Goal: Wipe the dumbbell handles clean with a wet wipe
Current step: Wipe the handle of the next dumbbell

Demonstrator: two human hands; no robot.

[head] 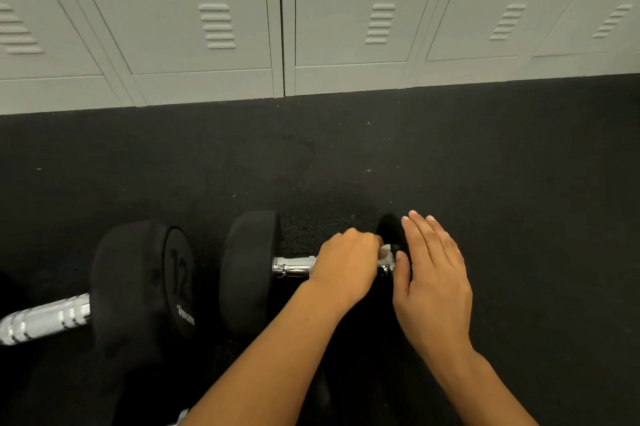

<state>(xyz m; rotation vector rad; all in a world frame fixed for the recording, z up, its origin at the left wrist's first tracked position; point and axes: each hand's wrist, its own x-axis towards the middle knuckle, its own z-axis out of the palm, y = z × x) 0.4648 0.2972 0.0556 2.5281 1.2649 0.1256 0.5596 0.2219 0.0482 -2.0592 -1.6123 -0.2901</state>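
- The grey lockers run along the far wall, and the black rubber floor stretches from their base to the person.
- A dumbbell marked 12 lies on the floor at the left, its chrome handle pointing off the left edge, with no hand on it.
- A second dumbbell lies just beside it to the right, on the floor in front of the person. Its left weight is in full view; its right weight is mostly hidden behind the hands.
- The right hand rests against that right weight with fingers straight and together, holding nothing, and seems to steady the dumbbell.
- The left hand is curled over the second dumbbell's handle near its right end, with a small pale bit showing at the fingertips, probably the wet wipe.
- The step in hand looks like rubbing this handle. To do it well, wrap the wipe fully round the bar, draw it from collar to collar, and roll the dumbbell so the underside gets cleaned too.
- Keep the right hand pressing so the weight does not roll away; the other handle appears to be waiting its turn.
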